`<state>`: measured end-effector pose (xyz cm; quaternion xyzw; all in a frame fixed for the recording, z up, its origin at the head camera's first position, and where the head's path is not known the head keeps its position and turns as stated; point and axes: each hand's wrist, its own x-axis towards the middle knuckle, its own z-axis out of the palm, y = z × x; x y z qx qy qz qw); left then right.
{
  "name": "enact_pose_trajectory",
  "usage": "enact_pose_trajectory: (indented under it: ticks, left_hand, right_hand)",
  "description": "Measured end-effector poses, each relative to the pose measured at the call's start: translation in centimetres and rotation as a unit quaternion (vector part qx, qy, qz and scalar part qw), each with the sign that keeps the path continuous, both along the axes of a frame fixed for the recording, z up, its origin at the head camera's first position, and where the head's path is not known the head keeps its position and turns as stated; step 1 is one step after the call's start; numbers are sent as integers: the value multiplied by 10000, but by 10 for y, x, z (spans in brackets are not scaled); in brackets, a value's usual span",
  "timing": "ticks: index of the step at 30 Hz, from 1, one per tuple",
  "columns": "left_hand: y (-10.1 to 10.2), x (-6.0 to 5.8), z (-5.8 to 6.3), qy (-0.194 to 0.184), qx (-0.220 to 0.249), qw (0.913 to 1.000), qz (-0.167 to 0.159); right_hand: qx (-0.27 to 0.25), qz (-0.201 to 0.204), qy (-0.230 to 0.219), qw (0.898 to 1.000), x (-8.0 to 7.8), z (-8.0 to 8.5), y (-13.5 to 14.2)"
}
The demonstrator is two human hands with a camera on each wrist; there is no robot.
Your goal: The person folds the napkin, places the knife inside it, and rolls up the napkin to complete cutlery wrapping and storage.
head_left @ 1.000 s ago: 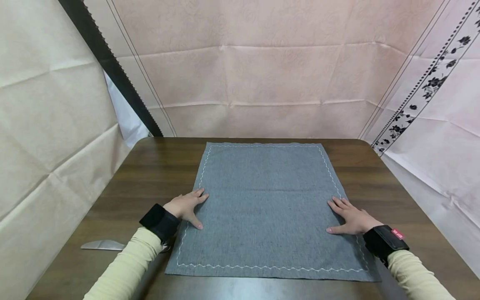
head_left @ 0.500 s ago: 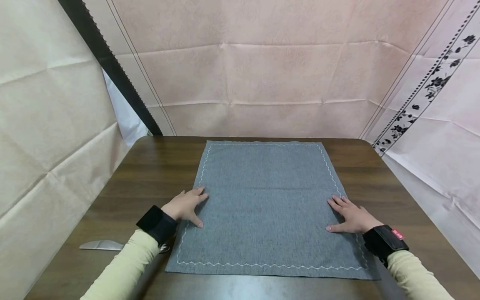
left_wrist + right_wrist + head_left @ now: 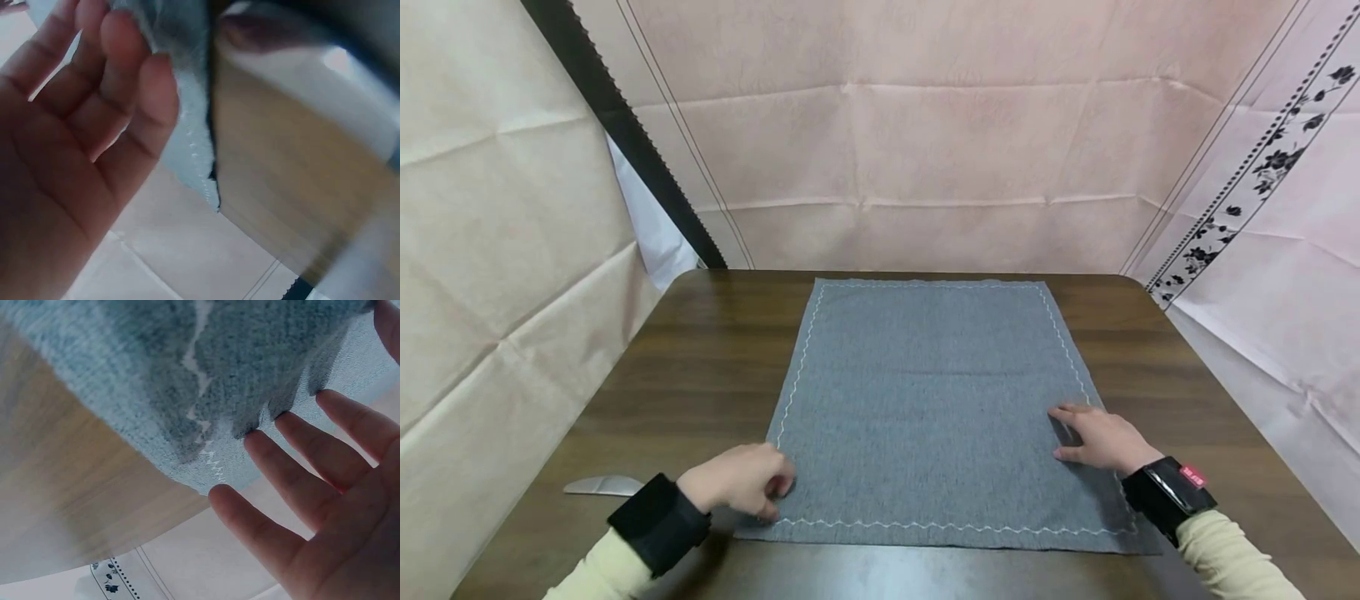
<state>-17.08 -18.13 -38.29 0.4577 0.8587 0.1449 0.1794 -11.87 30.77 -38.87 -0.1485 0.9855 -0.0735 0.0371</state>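
Note:
A grey-blue cloth (image 3: 925, 417) with a wavy white stitched border lies flat on the brown table. Over its front left corner is my left hand (image 3: 741, 481). The left wrist view shows that hand's fingers (image 3: 119, 81) bent, with the thumb apart from them and nothing gripped between. My right hand (image 3: 1101, 439) is at the cloth's right side, thumb and fingers spread. Seen from the right wrist, its fingertips (image 3: 253, 440) are at the cloth's surface; whether all of them touch is unclear.
Left of the cloth lies a silver knife-like blade (image 3: 602, 485), its other end hidden behind my left wrist. Pale fabric sheets (image 3: 925, 167) hang around the table's back and sides. The table's wooden top (image 3: 715, 350) shows on both sides of the cloth.
My left hand has moved from the cloth's left edge toward the front left corner, and its fingers have bent. My right hand stays near its place, its fingers closer together.

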Motion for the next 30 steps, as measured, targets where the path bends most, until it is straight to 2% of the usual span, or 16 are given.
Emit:
enact_pose_trajectory:
  ticks: [2,4,11,17,23,27,30]
  left_hand:
    - [-7,8,-1,-172,-85,9998,42]
    - [-12,15,-2,-115,-166,9998,67]
    - [-16,24,-5,635,-277,9976,38]
    - [-10,22,-8,1510,71,9882,-257]
    - [-1,16,1,2053,484,9771,-272]
    - [5,12,7,2166,722,9734,-194]
    - [11,8,6,2215,944,9704,-206]
  right_hand:
    - [-32,-22,-96,9999,1,-1,0]
    - [-45,-30,-144,9999,1,-2,0]
    - [-25,-24,-158,9999,1,-1,0]
    - [17,-46,-137,9999,1,-1,0]
    - [92,54,22,9999,1,1,-6]
    - [-80,234,271,9993,-3,3,-20]
    - [-319,448,381,9978,-8,6,-40]
